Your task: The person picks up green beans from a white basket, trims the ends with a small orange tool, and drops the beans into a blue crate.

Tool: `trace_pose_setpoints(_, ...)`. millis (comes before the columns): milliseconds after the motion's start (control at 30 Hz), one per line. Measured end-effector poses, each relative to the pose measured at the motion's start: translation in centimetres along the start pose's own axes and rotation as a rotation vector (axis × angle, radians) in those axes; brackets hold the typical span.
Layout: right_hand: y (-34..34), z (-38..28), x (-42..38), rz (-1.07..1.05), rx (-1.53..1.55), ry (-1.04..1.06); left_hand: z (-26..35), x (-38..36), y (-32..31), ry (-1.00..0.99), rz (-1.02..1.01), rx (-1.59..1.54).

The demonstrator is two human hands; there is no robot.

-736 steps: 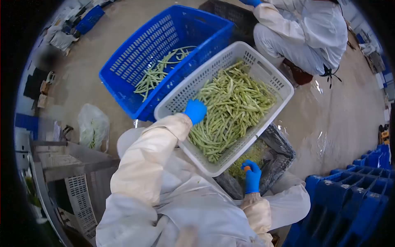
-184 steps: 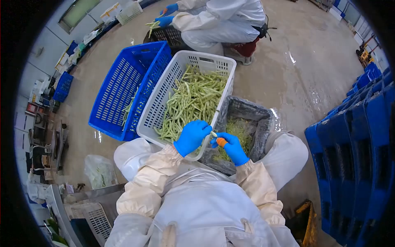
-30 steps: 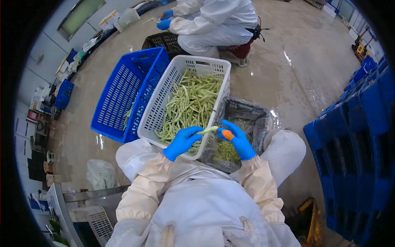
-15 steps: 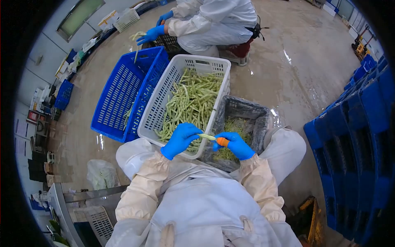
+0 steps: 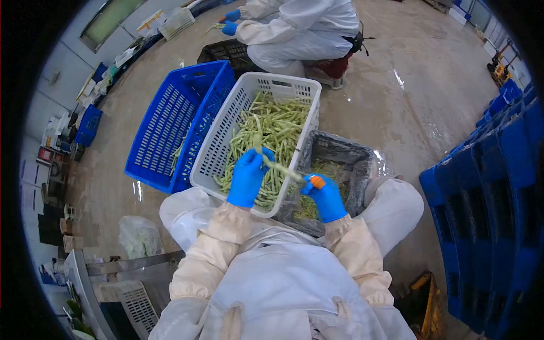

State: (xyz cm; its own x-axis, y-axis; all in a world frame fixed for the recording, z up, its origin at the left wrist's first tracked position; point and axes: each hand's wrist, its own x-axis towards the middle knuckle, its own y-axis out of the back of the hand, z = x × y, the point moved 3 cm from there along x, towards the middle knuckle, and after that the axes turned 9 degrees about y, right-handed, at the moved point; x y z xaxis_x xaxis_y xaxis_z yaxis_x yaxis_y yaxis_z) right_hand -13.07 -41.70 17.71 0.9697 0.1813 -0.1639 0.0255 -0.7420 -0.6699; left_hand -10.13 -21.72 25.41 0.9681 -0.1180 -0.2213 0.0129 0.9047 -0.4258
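My left hand (image 5: 247,177), in a blue glove, is closed around a long pale green bean (image 5: 283,169) over the white crate. One end of the bean sticks up past my fingers; the other reaches the fingertips of my right hand (image 5: 327,198). That hand, gloved in blue too, is closed at the bean's end, with an orange piece (image 5: 317,182) at the thumb whose kind I cannot tell. Below lies a heap of green beans (image 5: 272,124) in the white crate (image 5: 212,148). A grey-lined bin (image 5: 362,156) holding green scraps (image 5: 326,170) stands just beyond my right hand.
A blue crate (image 5: 164,119) with a few beans stands left of the white one. Ahead, a seated co-worker (image 5: 300,34) in white with blue gloves holds beans above a black crate (image 5: 229,54). Blue pallets (image 5: 481,198) are stacked at right; a plastic bag (image 5: 139,238) lies on the left floor.
My left hand has moved forward, and more of the bean now shows between my hands. My right hand has shifted slightly right. The co-worker's hands have moved away from the blue crate.
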Motion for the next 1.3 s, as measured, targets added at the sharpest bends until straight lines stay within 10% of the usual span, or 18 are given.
trace_pose_setpoints(267, 9.2, -2.3, 0.7, 0.793, 0.202, 0.212, 6.1, 1.3, 6.2, -0.178, -0.003, -0.581)
trace_pose_setpoints(367, 5.0, -1.5, 1.4, 0.308, -0.627, 0.333, 5.0, 1.4, 4.9, -0.129, -0.025, -0.635)
trace_pose_setpoints(533, -4.2, -2.5, -0.6, -0.129, -0.867, 0.670, 2.6, 1.6, 2.4, -0.065, -0.014, -0.574)
trace_pose_setpoints(967, -3.4, -2.1, -1.1, -0.240, -1.241, 0.807, 0.7, 1.9, 3.5, 0.019, 0.106, -0.443)
trace_pose_setpoints(1033, -3.9, -3.1, -1.1, -0.209, -1.422, 0.825, 0.8, 2.0, 5.9, -0.212, 0.556, 0.731)
trace_pose_setpoints(1067, -3.7, -3.1, -1.0, -0.210, -1.422, 0.825, 0.4, 1.8, 6.1, -0.211, 0.557, 0.731)
trace_pose_setpoints(1133, -3.8, -2.6, -0.8, -0.321, -1.630, 0.852, 0.7, 0.2, 2.5, -0.436, 0.551, 1.897)
trace_pose_setpoints(1200, -4.1, -2.6, -1.0, -0.353, -1.698, 0.807, -1.0, -0.9, -1.2, -0.651, 0.037, 1.742)
trace_pose_setpoints(1300, -4.3, -2.1, -1.1, -0.397, -1.738, 0.777, -3.7, -1.4, -3.4, -0.709, -0.190, 1.751)
